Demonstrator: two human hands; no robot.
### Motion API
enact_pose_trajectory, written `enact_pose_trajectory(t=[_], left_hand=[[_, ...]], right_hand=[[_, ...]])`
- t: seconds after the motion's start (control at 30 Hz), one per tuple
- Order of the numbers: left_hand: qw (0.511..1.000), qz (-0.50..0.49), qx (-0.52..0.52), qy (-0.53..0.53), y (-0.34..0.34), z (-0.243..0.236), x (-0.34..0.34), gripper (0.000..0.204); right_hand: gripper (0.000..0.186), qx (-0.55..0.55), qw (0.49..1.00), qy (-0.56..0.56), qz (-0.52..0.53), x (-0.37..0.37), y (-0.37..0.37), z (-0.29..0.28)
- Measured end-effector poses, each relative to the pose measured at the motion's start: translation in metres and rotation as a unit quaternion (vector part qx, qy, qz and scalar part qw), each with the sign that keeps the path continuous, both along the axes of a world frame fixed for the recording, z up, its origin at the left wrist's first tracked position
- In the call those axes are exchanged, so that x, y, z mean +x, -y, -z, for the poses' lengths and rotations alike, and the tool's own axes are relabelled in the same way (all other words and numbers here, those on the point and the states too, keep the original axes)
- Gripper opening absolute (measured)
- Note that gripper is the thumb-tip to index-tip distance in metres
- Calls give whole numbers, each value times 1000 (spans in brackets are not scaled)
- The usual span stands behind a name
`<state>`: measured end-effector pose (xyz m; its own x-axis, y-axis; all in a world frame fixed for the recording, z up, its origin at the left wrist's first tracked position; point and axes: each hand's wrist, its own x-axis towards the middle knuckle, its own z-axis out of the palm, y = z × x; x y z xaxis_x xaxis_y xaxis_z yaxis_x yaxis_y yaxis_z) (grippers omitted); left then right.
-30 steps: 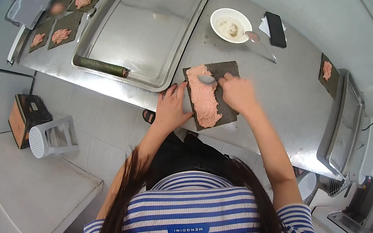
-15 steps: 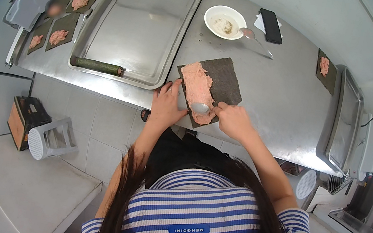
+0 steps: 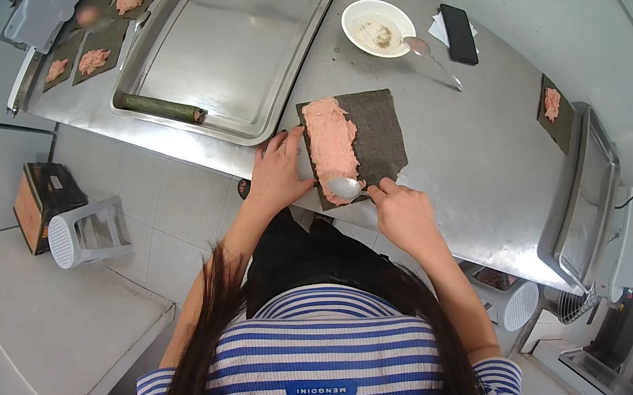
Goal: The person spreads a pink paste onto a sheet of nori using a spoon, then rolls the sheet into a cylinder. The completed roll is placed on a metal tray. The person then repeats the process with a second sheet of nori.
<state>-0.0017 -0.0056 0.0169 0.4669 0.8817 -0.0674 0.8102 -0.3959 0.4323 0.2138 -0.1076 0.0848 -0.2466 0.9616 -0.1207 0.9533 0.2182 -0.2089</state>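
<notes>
A dark green seaweed sheet lies at a slant near the table's front edge. Pink minced paste covers its left side in a thick strip. The fingers of my right hand close round a metal spoon, whose bowl rests on the paste's near end. My left hand is at the sheet's left edge, fingers apart, with its fingertips and thumb touching or very near that edge. Beyond the sheet stands a white bowl with pale liquid and dark specks; a second spoon leans from its rim onto the table.
A large metal tray on the left holds one seaweed roll. Several seaweed sheets with paste lie past it. A phone lies at the back. On the right are another pasted sheet and a second tray.
My right hand has drawn the spoon slightly right and nearer me, and its bowl shows more fully. The view has shifted slightly; my left hand stays by the sheet's edge.
</notes>
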Motion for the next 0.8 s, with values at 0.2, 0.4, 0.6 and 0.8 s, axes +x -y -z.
enact_pose_trajectory(t=[0.2, 0.4, 0.6, 0.8], left_hand=[[1000, -1, -17, -1, 1, -7, 2, 93], [1000, 1, -11, -7, 0, -6, 2, 92], [1000, 0, -13, -4, 0, -4, 2, 93], [1000, 1, -19, -10, -1, -6, 4, 95]], right_hand=[[15, 21, 1000, 1, -7, -16, 16, 26], [13, 32, 999, 11, -24, -20, 18, 29], [12, 33, 999, 26, -26, 2, 11, 27], [19, 36, 998, 47, -17, 30, 8, 19]])
